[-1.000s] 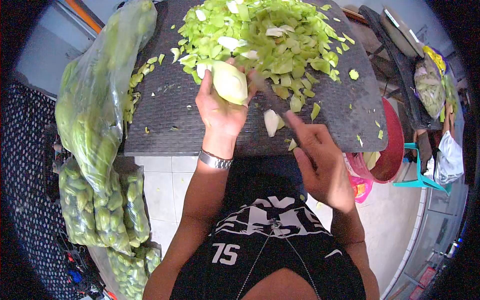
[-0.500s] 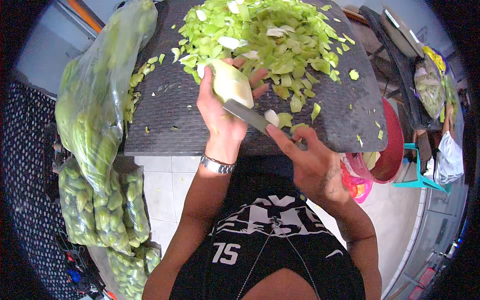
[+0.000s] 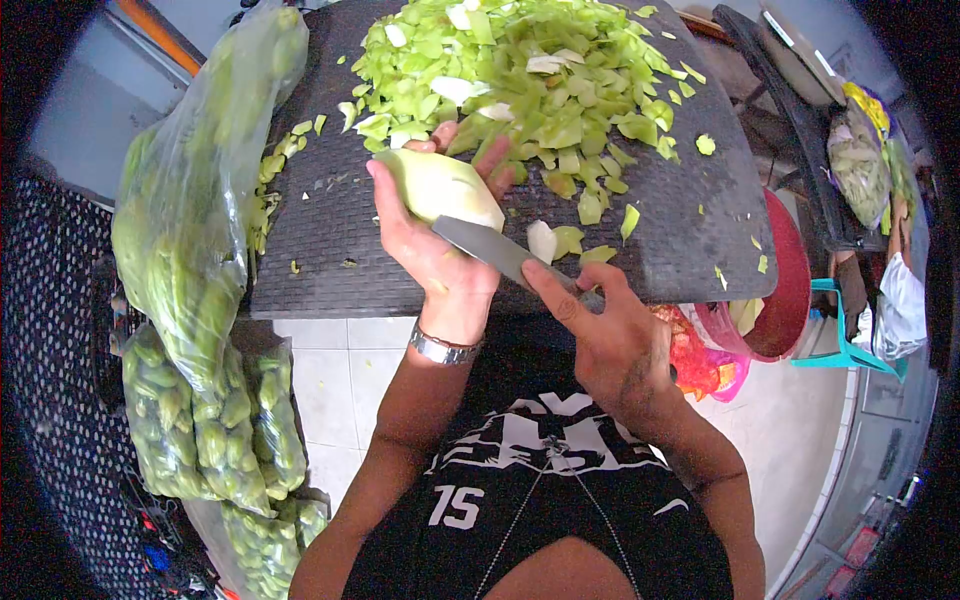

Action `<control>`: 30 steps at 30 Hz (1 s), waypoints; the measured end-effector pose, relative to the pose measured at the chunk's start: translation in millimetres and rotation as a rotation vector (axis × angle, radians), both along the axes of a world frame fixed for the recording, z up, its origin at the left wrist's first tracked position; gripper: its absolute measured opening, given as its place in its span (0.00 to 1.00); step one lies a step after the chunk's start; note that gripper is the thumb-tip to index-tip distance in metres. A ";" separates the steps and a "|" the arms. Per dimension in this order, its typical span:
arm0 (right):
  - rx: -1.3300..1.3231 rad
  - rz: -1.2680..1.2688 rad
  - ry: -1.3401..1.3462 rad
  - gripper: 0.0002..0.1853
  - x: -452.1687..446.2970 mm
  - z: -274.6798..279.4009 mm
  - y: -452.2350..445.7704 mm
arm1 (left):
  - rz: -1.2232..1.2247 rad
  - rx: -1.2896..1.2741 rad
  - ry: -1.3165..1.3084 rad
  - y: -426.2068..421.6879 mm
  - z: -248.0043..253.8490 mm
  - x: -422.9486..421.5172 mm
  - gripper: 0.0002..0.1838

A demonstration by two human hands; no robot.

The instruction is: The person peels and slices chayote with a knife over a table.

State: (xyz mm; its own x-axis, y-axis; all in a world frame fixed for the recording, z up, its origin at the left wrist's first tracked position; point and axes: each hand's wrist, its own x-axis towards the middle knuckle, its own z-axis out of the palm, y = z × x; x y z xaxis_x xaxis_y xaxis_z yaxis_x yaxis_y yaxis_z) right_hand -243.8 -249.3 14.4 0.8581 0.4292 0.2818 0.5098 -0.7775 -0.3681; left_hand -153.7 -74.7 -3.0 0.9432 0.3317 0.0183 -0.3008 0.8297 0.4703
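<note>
A pale green peeled vegetable (image 3: 440, 187) lies in my left hand (image 3: 437, 255), palm up with the fingers curled behind it. My right hand (image 3: 605, 335) grips a knife (image 3: 487, 250) by its handle, index finger stretched along the blade. The blade's tip end is at the lower edge of the vegetable, close to my left palm. Beyond the hands a large heap of green peel pieces (image 3: 570, 110) covers the far part of the dark woven table (image 3: 370, 270). A white piece (image 3: 541, 241) and a few green pieces rest just right of the blade.
Clear plastic bags of green vegetables (image 3: 190, 230) hang and stand along the left side. At the right are a red tub (image 3: 785, 290), a pink bag (image 3: 730, 378), a teal stool (image 3: 840, 350) and a rack with bagged greens (image 3: 858, 170).
The right hand and knife have come in from the right to the vegetable. In my left hand the vegetable has tilted and shifted slightly left.
</note>
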 end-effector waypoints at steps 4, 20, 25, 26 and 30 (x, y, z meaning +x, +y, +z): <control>0.008 -0.015 -0.006 0.39 -1.3 -3.5 4.2 | 0.083 0.014 0.012 -1.9 -0.7 -0.7 0.27; -0.060 -0.001 -0.027 0.41 9.5 -6.4 -9.0 | -0.159 -0.001 0.147 10.3 -4.9 -2.9 0.26; -0.051 -0.056 -0.019 0.41 0.2 -8.8 3.0 | 0.088 0.078 0.059 2.8 -3.2 -4.6 0.30; -0.050 -0.064 -0.027 0.41 -0.7 -10.6 5.0 | 0.113 0.090 0.058 0.9 -2.4 -4.2 0.30; -0.051 -0.086 -0.001 0.40 -5.3 -14.2 8.2 | 0.152 0.168 0.077 -2.7 -2.8 -0.4 0.32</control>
State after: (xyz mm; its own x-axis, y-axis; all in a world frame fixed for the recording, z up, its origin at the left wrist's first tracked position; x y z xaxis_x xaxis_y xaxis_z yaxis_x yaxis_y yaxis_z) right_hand -249.1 -241.2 0.2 0.8922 0.3678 0.2621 0.4407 -0.8360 -0.3270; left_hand -154.1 -77.4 -5.8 0.8833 0.4685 0.0153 -0.3744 0.6854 0.6245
